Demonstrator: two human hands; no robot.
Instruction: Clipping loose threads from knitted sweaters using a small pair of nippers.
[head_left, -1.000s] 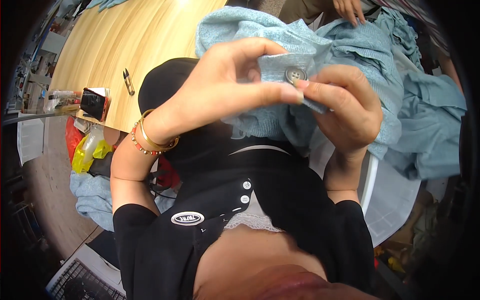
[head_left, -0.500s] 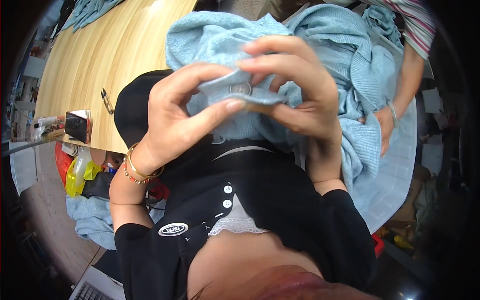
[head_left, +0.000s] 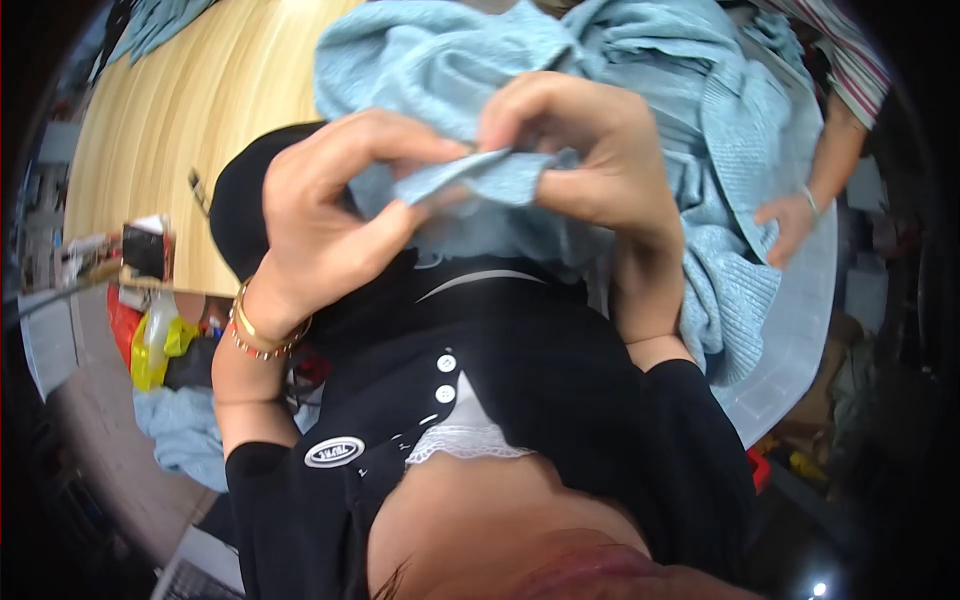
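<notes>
Pale-blue knit garment (head_left: 400,70) before the person's torso, its folded edge (head_left: 490,175) running left to right; left hand (head_left: 300,205) and right hand (head_left: 625,165) both pinch that edge; rightward, a translucent tub (head_left: 765,405) contains pale-blue knit.

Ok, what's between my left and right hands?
In the head view, light blue knit fabric spans from your left hand to your right hand.

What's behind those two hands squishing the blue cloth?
More pale blue knit cloth bunches up behind the left hand and right hand. The hands cover parts of the pinched edge, and the folds hide whatever lies underneath.
</notes>
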